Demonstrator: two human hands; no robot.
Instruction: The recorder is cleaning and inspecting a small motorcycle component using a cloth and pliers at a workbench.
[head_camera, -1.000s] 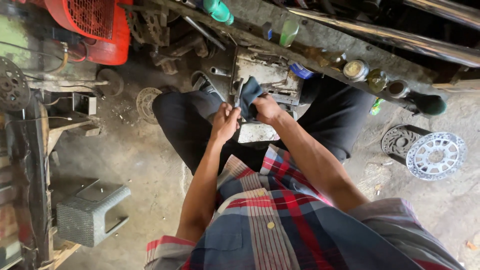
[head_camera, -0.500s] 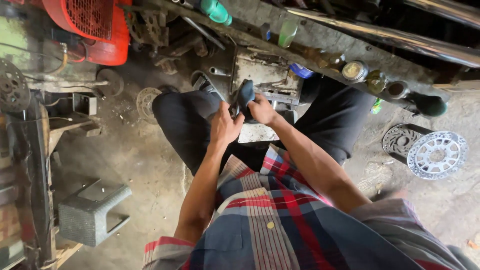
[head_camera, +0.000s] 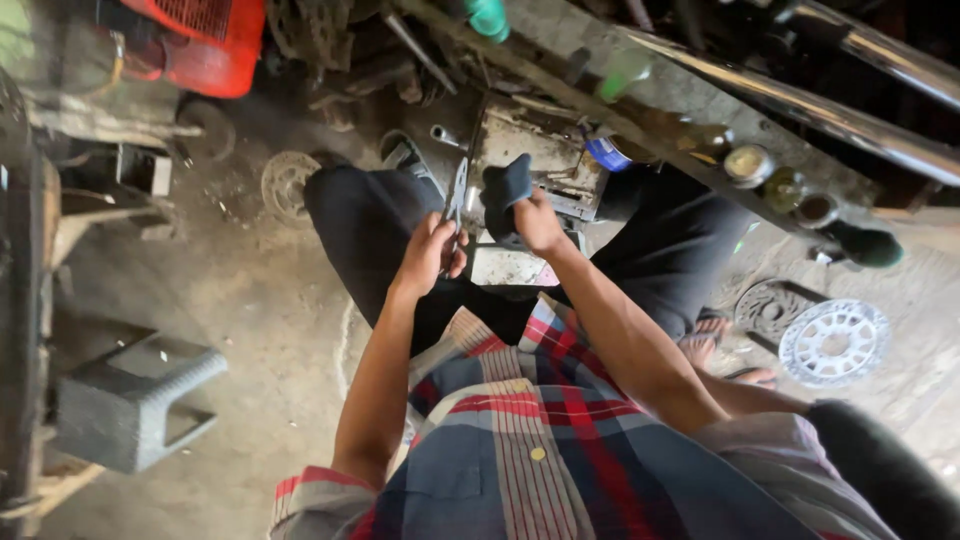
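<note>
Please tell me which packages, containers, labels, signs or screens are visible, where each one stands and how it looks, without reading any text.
No signs or screens are visible.
Blue round container: by the metal tray, ahead of the right hand; a white band, perhaps a label.
Green bottle: top middle, lying on the ledge.
Pale green bottle: on the ledge, upper middle.
Small round tins: on the ledge at right, metallic tops.
Dark green bottle: far right, on its side.

1. The pliers are thin and made of grey metal. They stand almost upright, tips pointing up. The lower part sits inside the left hand, above the lap.
2. The dark cloth is soft and bunched up. The right hand grips it, just beside the pliers.
</note>
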